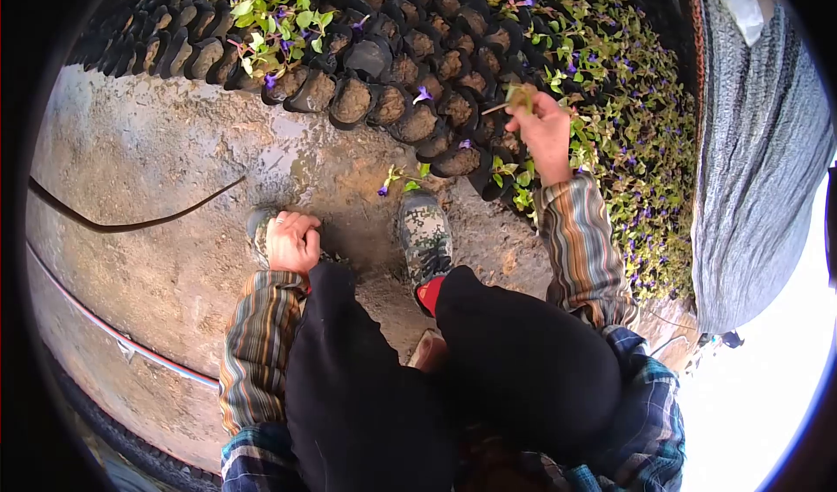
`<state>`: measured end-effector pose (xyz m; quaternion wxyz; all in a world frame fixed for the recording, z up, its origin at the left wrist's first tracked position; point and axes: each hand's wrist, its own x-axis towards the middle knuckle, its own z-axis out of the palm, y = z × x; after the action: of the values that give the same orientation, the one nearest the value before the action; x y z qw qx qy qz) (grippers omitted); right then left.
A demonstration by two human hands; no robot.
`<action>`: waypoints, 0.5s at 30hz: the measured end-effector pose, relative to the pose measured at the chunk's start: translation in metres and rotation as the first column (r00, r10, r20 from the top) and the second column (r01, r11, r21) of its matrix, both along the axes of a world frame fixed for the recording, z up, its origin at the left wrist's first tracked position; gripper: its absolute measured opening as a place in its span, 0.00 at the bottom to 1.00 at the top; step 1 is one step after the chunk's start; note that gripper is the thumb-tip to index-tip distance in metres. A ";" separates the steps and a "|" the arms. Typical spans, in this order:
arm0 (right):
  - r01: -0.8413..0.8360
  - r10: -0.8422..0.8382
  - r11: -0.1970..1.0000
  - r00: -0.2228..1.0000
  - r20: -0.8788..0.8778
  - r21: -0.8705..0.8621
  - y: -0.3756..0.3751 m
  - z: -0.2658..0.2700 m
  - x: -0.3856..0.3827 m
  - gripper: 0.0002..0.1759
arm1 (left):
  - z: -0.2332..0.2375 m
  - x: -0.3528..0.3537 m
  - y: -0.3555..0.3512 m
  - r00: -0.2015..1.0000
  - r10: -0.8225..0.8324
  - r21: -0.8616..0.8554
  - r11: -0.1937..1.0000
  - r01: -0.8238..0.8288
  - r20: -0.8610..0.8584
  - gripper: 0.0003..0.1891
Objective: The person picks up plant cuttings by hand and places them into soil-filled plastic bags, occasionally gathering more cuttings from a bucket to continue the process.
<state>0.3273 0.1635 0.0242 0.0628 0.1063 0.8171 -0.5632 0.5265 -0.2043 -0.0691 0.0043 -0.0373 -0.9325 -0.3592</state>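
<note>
My right hand (545, 134) is closed, its fingertips pinching a small green sprig (520, 99). A thin brown stem pokes out to the left of the fingers, and the leafy part is blurred. This hand hovers over the edge between black pots filled with soil (457, 108) and a bed of purple-flowered plants (641, 134). My left hand (295, 241) hangs by the left shoe (259, 230), above the wet floor. Its fingers are curled under, so whatever they hold, if anything, is hidden.
A leafy clump with purple flowers (279, 21) stands among the pots. Near the right shoe (425, 235) lies a loose sprig (394, 180). A dark hose (131, 228) and a red-and-blue pipe (166, 363) run along the left floor. Grey netting (750, 160) hangs at right.
</note>
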 end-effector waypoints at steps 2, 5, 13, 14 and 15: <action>0.095 -0.096 0.993 0.995 0.000 0.065 0.039 -0.004 0.018 0.08 | 0.000 -0.001 -0.001 1.000 -0.019 -0.007 1.000 0.019 -0.001 0.05; 0.109 -0.111 0.990 0.994 0.010 0.089 0.056 -0.021 0.036 0.08 | -0.001 -0.001 -0.001 1.000 -0.016 -0.004 1.000 0.016 0.007 0.05; 0.013 0.070 0.751 0.993 -0.098 0.661 0.038 -0.033 0.050 0.11 | 0.000 -0.001 -0.002 1.000 -0.018 0.012 1.000 0.018 -0.012 0.05; 0.011 0.081 0.751 0.991 -0.108 0.661 0.037 -0.034 0.051 0.11 | 0.001 -0.001 -0.002 1.000 -0.017 0.011 1.000 0.017 -0.004 0.05; 0.001 0.072 0.737 0.994 -0.080 0.676 0.034 -0.034 0.052 0.10 | 0.002 -0.002 -0.002 1.000 -0.017 0.009 1.000 0.017 0.001 0.05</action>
<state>0.3792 0.1971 -0.0095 -0.0104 0.0775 0.9695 -0.2324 0.5249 -0.2058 -0.0668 0.0008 -0.0450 -0.9305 -0.3636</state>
